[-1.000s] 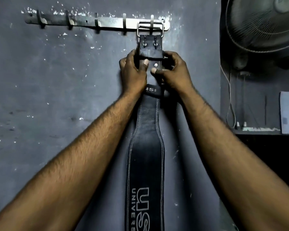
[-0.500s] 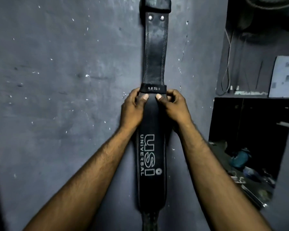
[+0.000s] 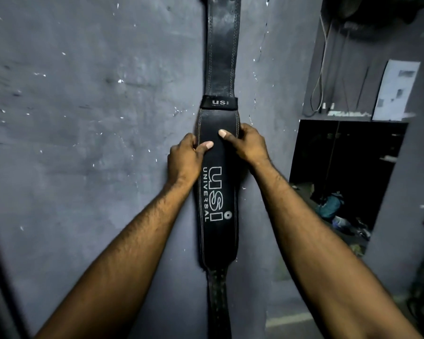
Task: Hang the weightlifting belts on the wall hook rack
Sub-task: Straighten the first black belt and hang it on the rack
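Note:
A black leather weightlifting belt (image 3: 218, 206) with white "USI UNIVERSAL" lettering hangs straight down the grey wall (image 3: 83, 118). Its top end and the hook rack are out of view above the frame. My left hand (image 3: 185, 159) grips the belt's left edge just above the lettering, thumb lying across the front. My right hand (image 3: 246, 143) grips the right edge a little higher, thumb also on the front face. A small "USI" loop (image 3: 219, 103) wraps the belt above both hands. The narrow tail end (image 3: 218, 302) hangs below.
To the right a dark wall recess (image 3: 340, 179) holds bags and clutter. Above it runs a ledge (image 3: 348, 115) with a white paper (image 3: 397, 91) leaning on it and cables (image 3: 318, 89) hanging down. The wall ends at a corner right of the belt.
Both hands slid down the hanging belt, from the buckle end near the rack to the wide part below the loop. The view tilted down, so the rack left the frame.

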The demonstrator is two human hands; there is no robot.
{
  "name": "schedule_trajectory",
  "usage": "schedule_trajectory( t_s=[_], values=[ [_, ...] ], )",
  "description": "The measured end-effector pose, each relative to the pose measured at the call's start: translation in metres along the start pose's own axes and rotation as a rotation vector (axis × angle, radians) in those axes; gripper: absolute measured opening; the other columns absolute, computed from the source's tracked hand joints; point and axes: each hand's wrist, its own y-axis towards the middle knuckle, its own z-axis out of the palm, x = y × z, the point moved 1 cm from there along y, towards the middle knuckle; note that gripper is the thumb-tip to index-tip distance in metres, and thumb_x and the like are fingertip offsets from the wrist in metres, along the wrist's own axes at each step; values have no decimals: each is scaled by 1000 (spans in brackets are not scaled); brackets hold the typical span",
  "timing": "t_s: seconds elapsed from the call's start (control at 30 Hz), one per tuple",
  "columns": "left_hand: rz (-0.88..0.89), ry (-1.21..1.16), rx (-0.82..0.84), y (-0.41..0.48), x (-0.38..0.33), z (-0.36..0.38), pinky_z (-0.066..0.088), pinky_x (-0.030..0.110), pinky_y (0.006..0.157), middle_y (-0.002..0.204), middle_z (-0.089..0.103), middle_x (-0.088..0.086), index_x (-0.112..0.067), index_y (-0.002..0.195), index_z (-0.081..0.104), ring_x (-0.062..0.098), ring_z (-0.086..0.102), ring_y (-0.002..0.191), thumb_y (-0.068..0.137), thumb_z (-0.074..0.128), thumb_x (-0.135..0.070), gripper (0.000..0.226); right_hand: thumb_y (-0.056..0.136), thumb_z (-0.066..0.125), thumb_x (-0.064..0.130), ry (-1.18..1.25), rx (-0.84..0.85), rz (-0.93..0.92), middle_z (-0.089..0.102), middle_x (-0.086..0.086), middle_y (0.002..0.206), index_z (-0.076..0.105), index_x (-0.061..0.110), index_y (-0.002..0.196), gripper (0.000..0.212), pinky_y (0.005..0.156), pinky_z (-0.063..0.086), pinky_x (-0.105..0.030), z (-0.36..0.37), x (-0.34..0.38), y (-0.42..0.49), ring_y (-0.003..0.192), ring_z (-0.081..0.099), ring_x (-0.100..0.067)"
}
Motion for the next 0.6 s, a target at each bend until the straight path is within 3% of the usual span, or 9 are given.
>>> schedule_trajectory(
  t_s=[0.2, 0.3, 0.4, 0.5, 0.6],
  values=[
    [3, -6, -35, -8, -1, 1, 47, 39, 69, 84, 67, 12, -9, 89, 54, 37, 61, 81, 87, 67, -48, 42, 76, 70, 64, -32, -52, 47, 73, 0, 103, 64, 20, 105, 53, 88, 56, -38, 1, -1, -15, 97, 68, -23],
    [-15, -1, 24, -28, 20, 9, 50, 40, 71, 86, 67, 14, -8, 88, 53, 36, 62, 83, 84, 71, -47, 43, 72, 75, 60, -56, 8, 78, 68, -5, 109, 55, 19, 106, 56, 89, 55, -42, 15, -27, -38, 100, 65, -26],
    [-24, 44, 51, -39, 31, 17, 48, 40, 71, 90, 68, 14, -9, 90, 52, 37, 62, 85, 86, 68, -47, 42, 77, 73, 58, -116, -69, 76, 63, -7, 110, 54, 18, 103, 51, 90, 51, -41, 27, -44, -55, 99, 60, -26],
    [-9, 53, 24, -39, 30, 18, 43, 36, 66, 84, 64, 8, -11, 90, 51, 33, 59, 81, 86, 68, -48, 41, 79, 72, 58, -110, -124, 53, 62, -6, 95, 48, 22, 86, 44, 73, 44, -34, 28, -44, -58, 86, 56, -25],
    [-20, 13, 80, -56, 43, 18, 38, 30, 63, 81, 57, -1, -11, 95, 52, 24, 55, 75, 82, 73, -45, 42, 76, 77, 54, -53, -45, 93, 59, 2, 79, 45, 23, 75, 45, 65, 37, -29, 28, -61, -66, 73, 53, -19]
  ],
)
